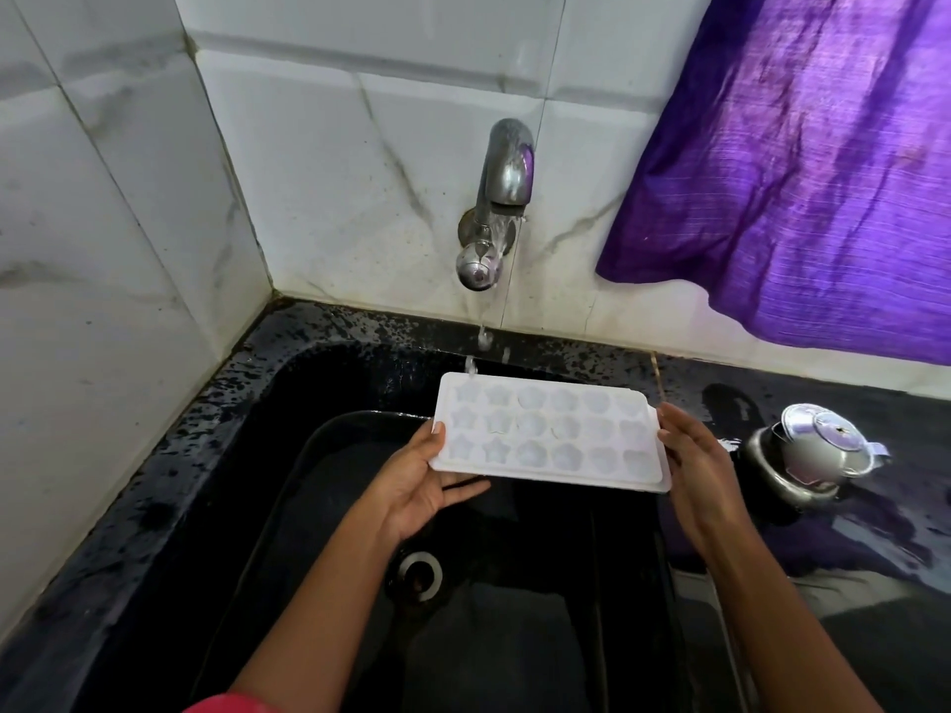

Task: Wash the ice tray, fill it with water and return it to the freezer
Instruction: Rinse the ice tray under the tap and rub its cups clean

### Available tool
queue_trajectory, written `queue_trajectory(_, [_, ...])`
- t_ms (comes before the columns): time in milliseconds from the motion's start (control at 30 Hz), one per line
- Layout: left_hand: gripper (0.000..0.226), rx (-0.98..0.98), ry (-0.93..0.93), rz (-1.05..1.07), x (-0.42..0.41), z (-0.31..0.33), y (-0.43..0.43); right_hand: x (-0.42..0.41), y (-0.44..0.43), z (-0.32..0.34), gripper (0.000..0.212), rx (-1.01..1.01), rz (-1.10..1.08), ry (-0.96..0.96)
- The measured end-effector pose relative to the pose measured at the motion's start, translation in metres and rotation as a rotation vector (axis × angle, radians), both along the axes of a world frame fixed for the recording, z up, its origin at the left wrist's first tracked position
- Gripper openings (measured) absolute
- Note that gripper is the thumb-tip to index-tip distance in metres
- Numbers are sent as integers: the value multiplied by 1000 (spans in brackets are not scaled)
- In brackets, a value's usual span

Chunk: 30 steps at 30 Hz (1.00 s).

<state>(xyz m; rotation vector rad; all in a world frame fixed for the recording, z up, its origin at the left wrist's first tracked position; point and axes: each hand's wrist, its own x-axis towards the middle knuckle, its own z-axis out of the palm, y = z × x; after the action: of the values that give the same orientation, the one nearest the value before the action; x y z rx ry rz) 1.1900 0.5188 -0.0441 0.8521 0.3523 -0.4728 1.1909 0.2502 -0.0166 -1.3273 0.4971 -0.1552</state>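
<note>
A white ice tray (548,434) with star- and flower-shaped cells is held level over the black sink (288,506). My left hand (417,486) grips its left end, thumb on the rim and fingers underneath. My right hand (694,465) holds its right end from the side. The metal tap (502,198) on the tiled wall is running; a thin stream of water (481,337) falls onto the tray's far left corner. Several cells look wet or partly filled.
The sink drain (419,576) lies below the tray. A steel pot with a lid (813,455) stands on the wet black counter at the right. A purple cloth (813,162) hangs over the wall at the upper right. Tiled walls meet in a corner on the left.
</note>
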Motion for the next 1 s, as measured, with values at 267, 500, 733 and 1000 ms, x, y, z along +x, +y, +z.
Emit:
queue_trajectory(267, [24,10,-14,67,21,14,-12,17,-2,6,33,-26,8,-32])
queue_trajectory(500, [25,21,8,181,28,14,-4,33,18,10,30,-63,54,-48])
queue_trajectory(733, [24,22,23,331,23,11,23,42,52,5,32,-56,105,-42])
queue_trajectory(1000, [24,44,14,440,13,10,66,43,95,-2,32,-40,221,-44])
